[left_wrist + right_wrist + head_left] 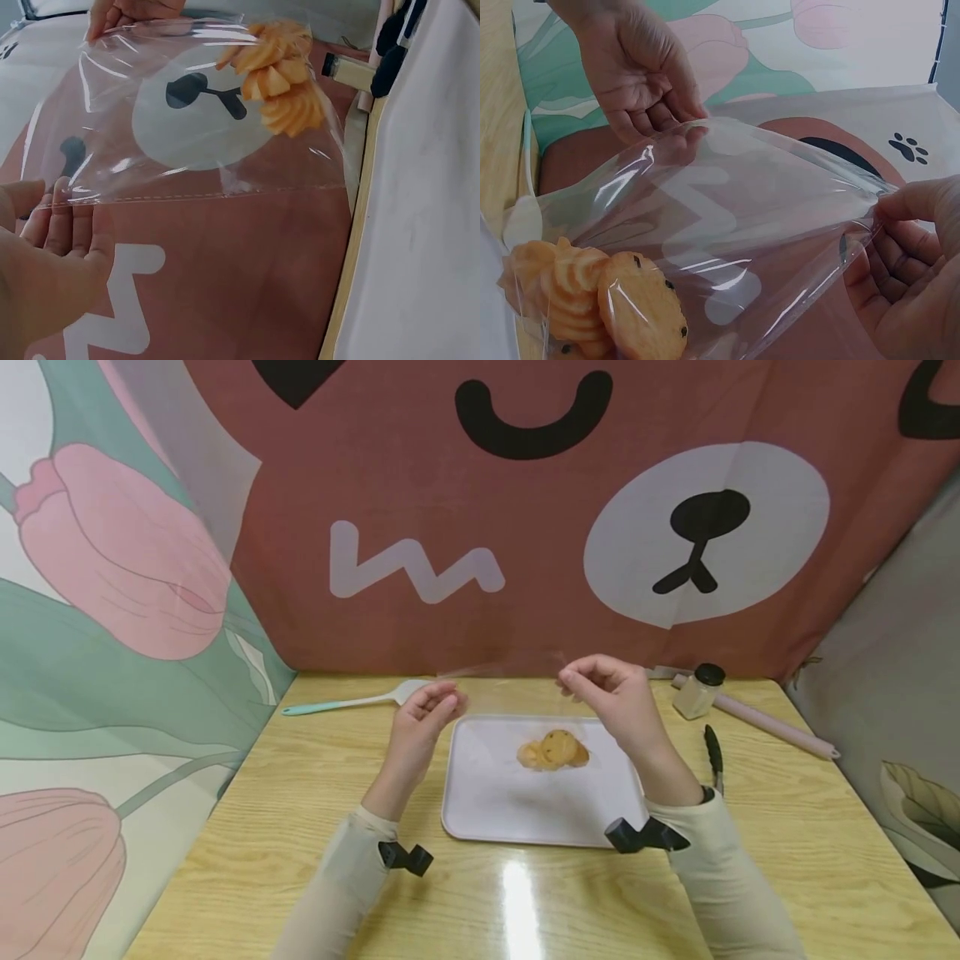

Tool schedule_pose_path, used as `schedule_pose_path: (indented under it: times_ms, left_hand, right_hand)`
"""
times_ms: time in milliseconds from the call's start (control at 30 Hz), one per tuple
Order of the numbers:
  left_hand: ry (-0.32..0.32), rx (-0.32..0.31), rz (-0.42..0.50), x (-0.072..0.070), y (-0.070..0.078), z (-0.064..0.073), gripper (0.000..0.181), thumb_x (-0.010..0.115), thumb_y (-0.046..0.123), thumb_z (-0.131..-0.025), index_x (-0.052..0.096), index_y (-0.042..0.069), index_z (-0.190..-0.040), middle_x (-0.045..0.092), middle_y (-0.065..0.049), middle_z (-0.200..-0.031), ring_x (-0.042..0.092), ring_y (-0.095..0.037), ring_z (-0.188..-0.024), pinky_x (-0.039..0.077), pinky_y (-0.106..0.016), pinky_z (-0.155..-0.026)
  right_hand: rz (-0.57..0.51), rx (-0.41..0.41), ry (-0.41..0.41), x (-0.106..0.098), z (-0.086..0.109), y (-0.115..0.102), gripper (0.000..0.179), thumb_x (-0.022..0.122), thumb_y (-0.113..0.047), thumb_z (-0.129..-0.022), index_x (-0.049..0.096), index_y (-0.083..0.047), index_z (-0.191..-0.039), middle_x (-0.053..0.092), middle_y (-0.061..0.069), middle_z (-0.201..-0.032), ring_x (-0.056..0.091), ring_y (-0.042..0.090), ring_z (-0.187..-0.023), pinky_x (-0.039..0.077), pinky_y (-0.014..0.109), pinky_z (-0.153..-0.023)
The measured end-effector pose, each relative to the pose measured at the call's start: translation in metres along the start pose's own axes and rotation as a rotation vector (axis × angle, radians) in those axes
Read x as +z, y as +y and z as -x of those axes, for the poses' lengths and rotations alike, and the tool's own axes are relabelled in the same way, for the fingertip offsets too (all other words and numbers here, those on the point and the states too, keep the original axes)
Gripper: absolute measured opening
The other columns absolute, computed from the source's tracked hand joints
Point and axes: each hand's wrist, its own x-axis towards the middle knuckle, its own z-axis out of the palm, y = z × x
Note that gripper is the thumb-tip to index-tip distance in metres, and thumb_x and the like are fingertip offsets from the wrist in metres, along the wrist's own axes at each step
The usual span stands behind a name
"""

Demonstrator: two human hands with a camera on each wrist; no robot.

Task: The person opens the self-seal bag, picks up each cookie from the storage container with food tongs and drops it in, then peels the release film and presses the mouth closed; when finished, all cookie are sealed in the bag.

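A clear plastic bag (195,135) with several cookies (641,307) at its bottom hangs between my two hands. My left hand (426,722) pinches one upper corner between thumb and fingers. At the opposite upper corner, my right hand (618,697) pinches the film the same way. Swirled cookies (281,82) and a round one with dark specks lie together inside. In the head view the bagged cookies (555,750) appear over the white tray (517,818); the film itself is barely visible there.
A spatula with a turquoise handle (322,707) lies at the back left. To the right are a black-lidded jar (697,693), a pale rolling pin (780,725) and a black-handled tool (713,752), partly hidden by my right arm. A printed cloth (540,627) hangs behind the table.
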Motion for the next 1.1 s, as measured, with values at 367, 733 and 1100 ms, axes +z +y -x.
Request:
schedule_pose_path:
  times_ms: [367,733,1100]
  left_hand:
    - [0.043,0.056,-0.158,0.000,0.009,0.000,0.009,0.064,0.004,-0.089,0.070,0.010,-0.090,0.072,0.001,-0.083,0.068,-0.012,-0.080,0.055,-0.029,-0.081]
    - [-0.046,0.151,-0.341,0.001,0.034,0.001,0.010,0.067,0.013,-0.089,0.073,0.020,-0.090,0.071,0.003,-0.082,0.068,-0.015,-0.080,0.052,-0.024,-0.071]
    - [-0.179,0.179,-0.270,-0.004,0.035,0.002,0.014,0.065,0.002,-0.088,0.070,-0.002,-0.100,0.071,0.002,-0.087,0.068,-0.013,-0.079,0.056,-0.030,-0.076]
  right_hand:
    - [0.012,-0.059,-0.010,-0.006,0.002,0.005,0.010,0.064,-0.004,-0.090,0.068,0.006,-0.089,0.068,0.004,-0.079,0.064,0.015,-0.071,0.055,0.023,-0.065]
    - [-0.058,-0.163,0.025,-0.010,0.003,0.011,0.008,0.062,0.004,-0.088,0.065,0.012,-0.090,0.069,-0.003,-0.079,0.066,0.009,-0.071,0.056,0.022,-0.066]
    - [-0.211,-0.209,-0.047,-0.011,0.013,0.031,0.013,0.058,0.013,-0.087,0.063,0.014,-0.099,0.068,0.001,-0.082,0.064,0.012,-0.074,0.055,0.022,-0.070]
